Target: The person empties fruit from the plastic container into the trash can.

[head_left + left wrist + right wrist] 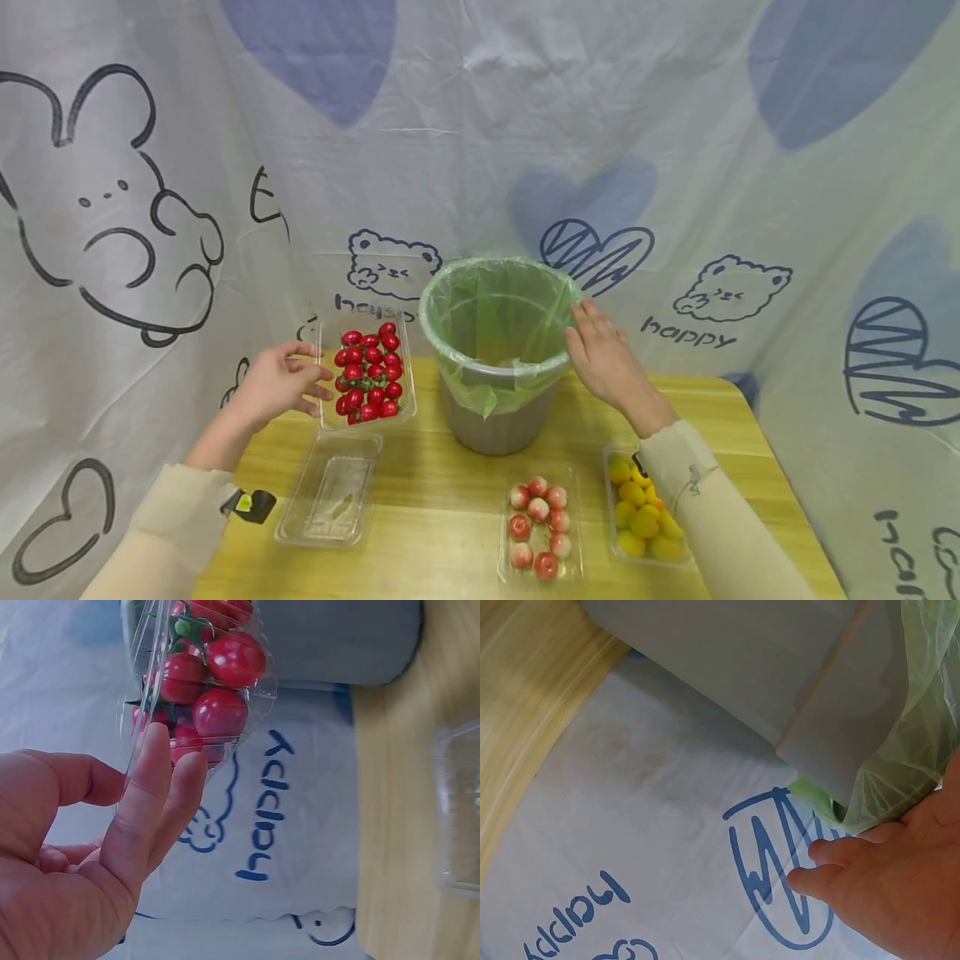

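My left hand (281,383) pinches the edge of a clear plastic box of cherry tomatoes (367,375), lifted above the table left of the bin. In the left wrist view, thumb and fingers (142,802) grip the box's rim, and red tomatoes (225,712) with green stems show through its side. My right hand (606,354) lies against the right rim of a grey trash bin (491,425) lined with a green bag (480,392). Its fingers are extended along the bag's folded edge, as the right wrist view also shows.
Below the tomatoes, a clear plastic box (330,492) without fruit sits on the wooden table (435,533). A box of small red-and-white apples (538,529) stands at the front middle. Yellow fruits (641,517) fill another box under the right forearm. Printed curtains (465,167) surround the table.
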Tool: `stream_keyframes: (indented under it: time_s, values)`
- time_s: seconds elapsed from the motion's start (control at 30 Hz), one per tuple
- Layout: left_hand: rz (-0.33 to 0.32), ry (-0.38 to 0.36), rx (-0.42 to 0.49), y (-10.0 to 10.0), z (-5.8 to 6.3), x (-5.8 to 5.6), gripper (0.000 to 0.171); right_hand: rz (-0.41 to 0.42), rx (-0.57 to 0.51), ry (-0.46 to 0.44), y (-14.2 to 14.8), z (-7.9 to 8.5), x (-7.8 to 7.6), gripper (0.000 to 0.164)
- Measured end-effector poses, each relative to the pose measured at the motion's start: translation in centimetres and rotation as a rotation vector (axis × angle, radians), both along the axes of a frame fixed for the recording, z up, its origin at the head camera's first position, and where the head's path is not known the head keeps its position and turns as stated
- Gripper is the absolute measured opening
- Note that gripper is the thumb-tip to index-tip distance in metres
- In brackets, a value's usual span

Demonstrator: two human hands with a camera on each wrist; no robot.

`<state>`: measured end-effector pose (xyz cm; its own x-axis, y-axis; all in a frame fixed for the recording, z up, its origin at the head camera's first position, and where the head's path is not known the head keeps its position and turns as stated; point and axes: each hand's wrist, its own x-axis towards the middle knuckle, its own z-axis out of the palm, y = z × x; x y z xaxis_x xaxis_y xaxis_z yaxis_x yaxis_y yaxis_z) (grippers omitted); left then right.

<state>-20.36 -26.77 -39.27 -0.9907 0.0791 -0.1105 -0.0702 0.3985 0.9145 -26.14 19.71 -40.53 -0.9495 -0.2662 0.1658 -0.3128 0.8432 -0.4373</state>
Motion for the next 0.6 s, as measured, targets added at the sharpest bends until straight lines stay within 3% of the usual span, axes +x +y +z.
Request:
stream_keyframes:
  time_s: [0.6]
  values:
    - [0.003,0.042,0.017,0.3,4.5,-3.1,0.046,-0.001,-0.006,0.007,-0.1,0.0,0.1,0.067]
